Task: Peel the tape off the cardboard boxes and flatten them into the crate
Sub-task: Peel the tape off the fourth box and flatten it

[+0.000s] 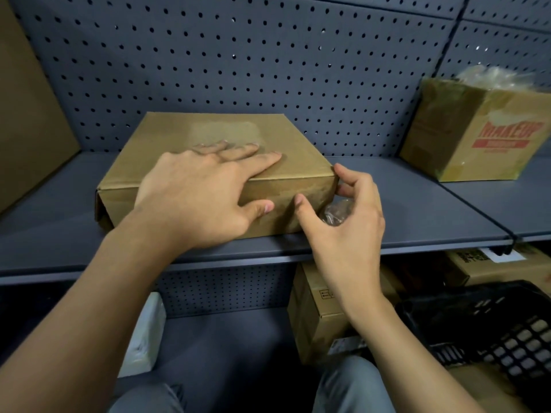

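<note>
A flat brown cardboard box (167, 138) lies on the grey shelf (417, 210). My left hand (202, 192) rests flat on its top with straight fingers, the thumb against the front face. At the box's front right corner my right hand (346, 222) has its fingers curled round a crumpled wad of clear tape (335, 213), thumb and forefinger touching the box's edge. A black plastic crate (489, 326) stands low at the right.
A second cardboard box (474, 135) with red print and clear plastic on top stands at the shelf's back right. A large cardboard sheet (26, 120) leans at the left. More boxes (316, 317) sit under the shelf. A pegboard wall closes the back.
</note>
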### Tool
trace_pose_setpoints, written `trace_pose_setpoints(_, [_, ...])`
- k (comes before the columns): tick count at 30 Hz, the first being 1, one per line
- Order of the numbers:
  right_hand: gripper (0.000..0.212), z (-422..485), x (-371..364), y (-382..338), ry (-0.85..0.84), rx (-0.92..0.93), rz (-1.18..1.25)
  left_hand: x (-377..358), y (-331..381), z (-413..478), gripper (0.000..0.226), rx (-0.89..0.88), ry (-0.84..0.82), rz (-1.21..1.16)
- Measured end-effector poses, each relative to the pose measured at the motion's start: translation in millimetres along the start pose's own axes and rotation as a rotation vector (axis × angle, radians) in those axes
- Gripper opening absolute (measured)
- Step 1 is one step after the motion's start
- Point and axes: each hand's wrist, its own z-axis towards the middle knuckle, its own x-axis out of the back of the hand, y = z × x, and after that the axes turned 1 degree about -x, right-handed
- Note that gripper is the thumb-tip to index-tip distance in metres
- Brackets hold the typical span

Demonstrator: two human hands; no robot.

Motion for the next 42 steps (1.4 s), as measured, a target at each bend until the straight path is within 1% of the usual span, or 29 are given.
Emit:
trace_pose_setpoints(11, [0.047, -1.3, 2.4, -0.6, -0.008, -0.068, 0.121, 1.5, 1.2, -1.3, 0.068, 0.007, 0.005, -0.019])
trace_pose_setpoints(16, [0.054, -7.5, 3.5, -0.5, 0.014, -0.111, 0.152, 2.2, 0.7, -1.3, 0.069, 0.004, 0.004, -0.019])
trace_pose_setpoints(17, [0.052, -9.4, 4.5, 0.3, 0.021, -0.121, 0.158, 2.1, 0.7, -1.4, 0.069, 0.005, 0.005, -0.022])
trace_pose_setpoints(21, [0.026, -11.6, 1.1, 0.7, 0.041, -0.069, 0.068, 2.0, 0.4, -0.8, 0.068, 0.003, 0.008, -0.029])
trace_pose_setpoints(29, [0.010, -11.5, -9.2, 2.7, 0.063, -0.054, 0.099, 0.1, 0.0, -0.8, 0.069, -0.002, 0.023, -0.043])
trace_pose_setpoints(36, [0.013, -15.0, -12.9, 1.2, 0.084, -0.034, 0.111, -0.1, -0.2, -0.8, 0.070, -0.005, 0.036, -0.038])
trace_pose_setpoints(42, [0.019, -13.9, -11.1, -1.0, 0.021, -0.080, 0.137, 0.2, -0.3, -1.2, 0.070, -0.006, 0.030, -0.041])
